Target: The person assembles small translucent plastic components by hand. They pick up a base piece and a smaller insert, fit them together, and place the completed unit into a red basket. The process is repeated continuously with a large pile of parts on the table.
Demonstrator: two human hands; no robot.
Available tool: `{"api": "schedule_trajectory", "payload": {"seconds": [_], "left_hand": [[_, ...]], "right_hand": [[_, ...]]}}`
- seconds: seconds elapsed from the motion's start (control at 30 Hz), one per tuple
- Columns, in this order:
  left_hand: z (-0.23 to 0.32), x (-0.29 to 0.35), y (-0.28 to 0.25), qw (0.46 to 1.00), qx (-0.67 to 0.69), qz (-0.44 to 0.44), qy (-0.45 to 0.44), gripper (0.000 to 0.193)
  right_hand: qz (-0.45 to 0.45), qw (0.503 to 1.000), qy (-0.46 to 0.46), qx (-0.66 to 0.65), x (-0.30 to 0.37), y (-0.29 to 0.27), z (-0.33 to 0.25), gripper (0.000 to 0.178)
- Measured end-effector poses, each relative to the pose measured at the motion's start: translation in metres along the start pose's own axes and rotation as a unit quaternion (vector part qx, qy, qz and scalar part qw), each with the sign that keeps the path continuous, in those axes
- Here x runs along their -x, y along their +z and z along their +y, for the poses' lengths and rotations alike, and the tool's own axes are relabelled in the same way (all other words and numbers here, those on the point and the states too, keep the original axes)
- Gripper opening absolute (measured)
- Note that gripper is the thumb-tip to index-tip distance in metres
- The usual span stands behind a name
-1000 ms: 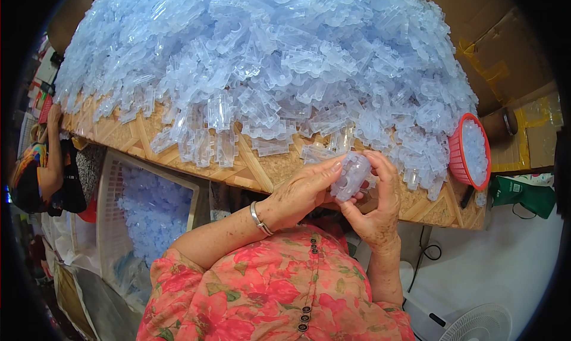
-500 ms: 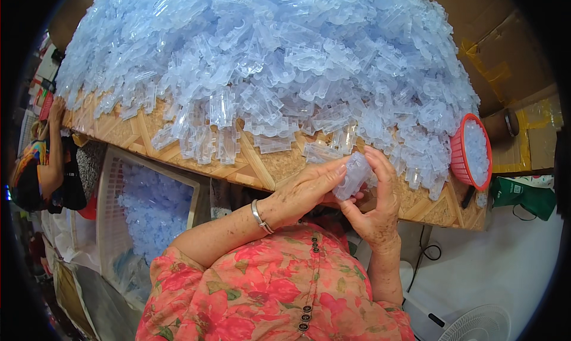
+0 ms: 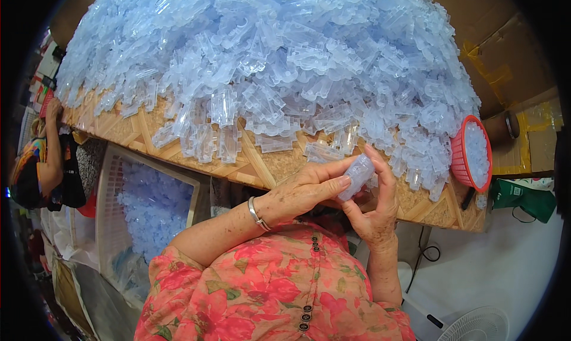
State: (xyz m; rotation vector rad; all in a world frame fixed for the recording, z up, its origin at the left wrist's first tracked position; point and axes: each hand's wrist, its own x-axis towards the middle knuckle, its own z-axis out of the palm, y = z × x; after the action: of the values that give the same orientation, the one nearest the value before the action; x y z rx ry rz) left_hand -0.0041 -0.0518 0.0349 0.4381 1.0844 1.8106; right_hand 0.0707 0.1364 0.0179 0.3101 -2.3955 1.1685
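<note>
Between my two hands is a clear plastic piece (image 3: 358, 175), short and box-like, held just off the table's front edge. My left hand (image 3: 315, 186) grips it from the left, thumb laid along its near side. On the other side my right hand (image 3: 379, 204) curves round it, with the forefinger raised at its far end and the thumb below. Whether it is one part or several pressed together I cannot make out. Just beyond my hands lie loose clear plastic parts (image 3: 262, 112), the front of a huge bluish heap on the wood-patterned table (image 3: 259, 159).
A red basket (image 3: 455, 156) of small clear pieces stands at the table's right end. Left of me, below the table, a white crate (image 3: 113, 222) holds more pieces. Cardboard boxes (image 3: 499, 61) rise at the right; a fan (image 3: 479, 326) stands lower right. Another person's arm (image 3: 52, 144) shows far left.
The plastic piece has turned and tilted in my fingers. My left thumb has slid slightly over it, and the left wrist has shifted a little left.
</note>
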Motion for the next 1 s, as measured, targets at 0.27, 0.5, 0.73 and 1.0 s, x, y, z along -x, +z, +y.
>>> {"api": "schedule_trajectory", "payload": {"seconds": [0.27, 0.5, 0.73, 1.0], "left_hand": [[-0.010, -0.003, -0.003, 1.000, 0.015, 0.001, 0.002, 0.059], [-0.008, -0.003, -0.003, 1.000, 0.010, -0.008, 0.012, 0.058], [-0.017, -0.005, -0.006, 0.999, 0.033, -0.007, 0.012, 0.054], [-0.018, -0.004, -0.009, 0.998, -0.062, 0.001, 0.027, 0.055]], "right_hand": [[-0.007, 0.999, 0.025, -0.032, 0.002, 0.000, 0.003, 0.082], [-0.023, 0.999, 0.046, -0.018, -0.003, -0.002, -0.004, 0.082], [-0.023, 0.999, 0.032, -0.014, -0.001, -0.002, -0.002, 0.082], [-0.008, 0.992, 0.101, -0.075, -0.001, 0.000, -0.006, 0.079]]}}
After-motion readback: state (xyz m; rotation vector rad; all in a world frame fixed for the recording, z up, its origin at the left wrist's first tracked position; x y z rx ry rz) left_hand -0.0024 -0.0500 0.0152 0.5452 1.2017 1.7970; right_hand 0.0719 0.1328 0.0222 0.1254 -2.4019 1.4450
